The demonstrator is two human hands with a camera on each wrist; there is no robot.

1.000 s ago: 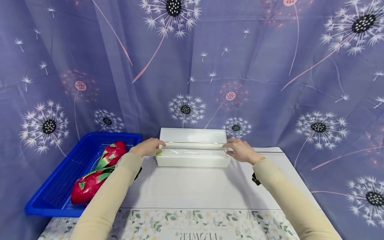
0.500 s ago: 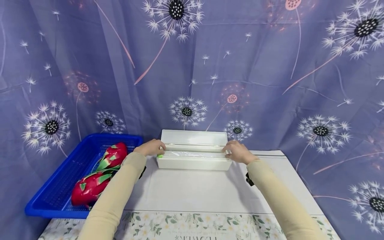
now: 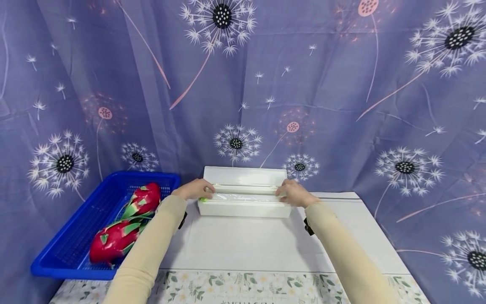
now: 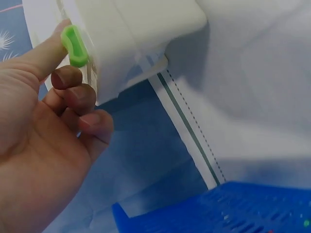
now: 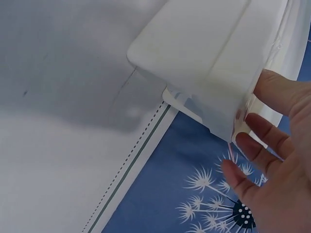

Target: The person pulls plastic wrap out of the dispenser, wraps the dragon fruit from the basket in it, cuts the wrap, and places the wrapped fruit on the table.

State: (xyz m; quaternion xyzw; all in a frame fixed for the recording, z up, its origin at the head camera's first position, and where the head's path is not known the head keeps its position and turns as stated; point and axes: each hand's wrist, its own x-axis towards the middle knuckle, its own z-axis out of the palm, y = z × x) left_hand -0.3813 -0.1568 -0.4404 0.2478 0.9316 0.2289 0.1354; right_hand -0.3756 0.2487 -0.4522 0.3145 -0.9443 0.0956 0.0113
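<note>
My left hand (image 3: 194, 189) and right hand (image 3: 293, 193) touch the open white box's (image 3: 244, 207) ends, fingers loose; film roll (image 3: 244, 196) inside. Left, a blue basket (image 3: 76, 249) holds two dragon fruits (image 3: 114, 240).

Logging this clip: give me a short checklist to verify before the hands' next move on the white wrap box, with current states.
1. Lid open: ok.
2. Left hand at the box end, by the green tab: ok.
3. Right hand at the other end: ok.
4. Film edge pinched by either hand: cannot tell.
5. Box flat on the white cloth: ok.
6. Blue basket with dragon fruits apart from the box: ok.
</note>
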